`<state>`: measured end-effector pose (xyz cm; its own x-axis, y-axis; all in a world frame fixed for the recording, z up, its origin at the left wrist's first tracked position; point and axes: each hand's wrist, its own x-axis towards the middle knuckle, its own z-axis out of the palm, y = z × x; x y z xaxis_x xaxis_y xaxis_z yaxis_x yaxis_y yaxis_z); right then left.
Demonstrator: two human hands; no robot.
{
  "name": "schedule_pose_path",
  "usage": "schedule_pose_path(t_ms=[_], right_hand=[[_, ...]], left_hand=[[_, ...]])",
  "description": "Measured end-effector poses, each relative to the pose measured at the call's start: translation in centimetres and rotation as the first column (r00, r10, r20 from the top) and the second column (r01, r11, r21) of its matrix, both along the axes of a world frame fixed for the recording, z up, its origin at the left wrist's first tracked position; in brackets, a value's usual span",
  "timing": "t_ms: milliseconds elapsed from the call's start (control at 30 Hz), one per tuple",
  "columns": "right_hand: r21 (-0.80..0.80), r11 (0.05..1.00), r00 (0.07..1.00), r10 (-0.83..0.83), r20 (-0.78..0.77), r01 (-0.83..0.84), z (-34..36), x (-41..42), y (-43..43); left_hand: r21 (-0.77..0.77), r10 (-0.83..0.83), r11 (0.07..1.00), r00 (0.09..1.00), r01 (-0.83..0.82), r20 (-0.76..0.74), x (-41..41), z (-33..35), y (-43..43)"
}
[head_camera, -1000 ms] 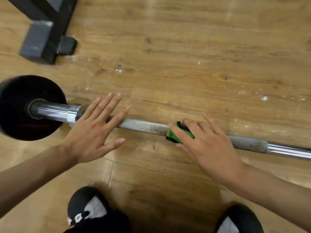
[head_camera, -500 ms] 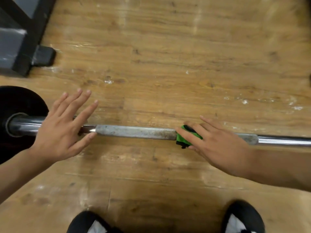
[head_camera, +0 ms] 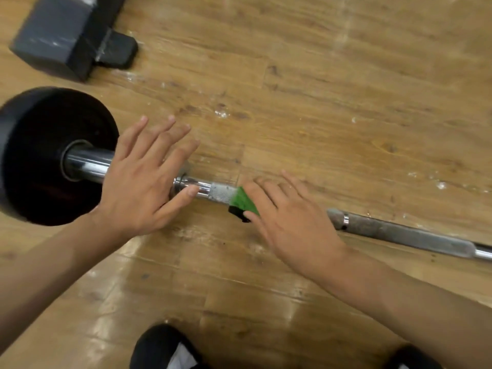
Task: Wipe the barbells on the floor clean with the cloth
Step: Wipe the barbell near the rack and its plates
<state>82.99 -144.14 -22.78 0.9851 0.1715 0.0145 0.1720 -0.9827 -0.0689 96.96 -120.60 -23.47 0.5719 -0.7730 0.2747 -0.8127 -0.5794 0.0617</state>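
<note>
Your right hand (head_camera: 290,219), fingers straight, pressed the soft green cloth (head_camera: 243,201) onto the knurled steel barbell (head_camera: 399,233), likely heavy and roll-prone; your left hand (head_camera: 141,182), fingers spread, rested on it.

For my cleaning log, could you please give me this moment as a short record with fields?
Surface: wooden floor, pale scuffs
Object: barbell lying on the floor, black weight plate on its end
Tool: green cloth on the knurled grip
Hands: left hand open, fingers spread, over the sleeve by the plate; right hand flat, pressing the cloth onto the bar
Also: grey block top left; black shoes at bottom edge
</note>
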Motion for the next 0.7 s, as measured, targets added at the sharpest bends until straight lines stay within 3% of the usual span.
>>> schedule_pose_path(t_ms=[167, 300, 367, 433, 500, 633, 700], right_hand=[[0.057, 0.944, 0.937, -0.331, 0.110, 0.326, -0.2, -7.1, -5.6], [0.222, 0.711, 0.701, -0.700, 0.133, 0.668, -1.1, -4.2, 0.5], [0.280, 0.692, 0.686, -0.715, 0.138, 0.665, -1.1, -2.1, 2.4], [0.254, 0.757, 0.746, -0.646, 0.162, 0.601, -1.2, -1.6, 1.7], [0.206, 0.767, 0.744, -0.640, 0.189, 0.608, -1.3, -2.1, -0.4], [0.320, 0.523, 0.482, -0.852, 0.204, 0.790, -1.4, -1.9, -2.2], [0.372, 0.497, 0.447, -0.868, 0.217, 0.784, -1.5, 0.7, 0.1]], left_hand=[[-0.041, 0.030, 0.999, 0.999, -0.029, 0.043, -0.1, -0.5, -0.3], [-0.069, 0.039, 0.997, 0.997, -0.034, 0.066, 0.3, -0.6, -0.9], [-0.064, 0.042, 0.997, 0.997, -0.038, 0.058, 0.9, -0.6, -1.3], [-0.045, 0.046, 0.998, 0.999, -0.045, 0.019, 1.8, -0.5, -1.8], [-0.050, 0.039, 0.998, 0.999, -0.039, 0.001, 2.4, -0.5, -2.0], [-0.116, -0.011, 0.993, 0.996, 0.022, 0.093, 2.9, -1.1, -2.9], [-0.148, -0.009, 0.989, 0.990, 0.030, 0.142, 3.0, -1.5, -3.5]])
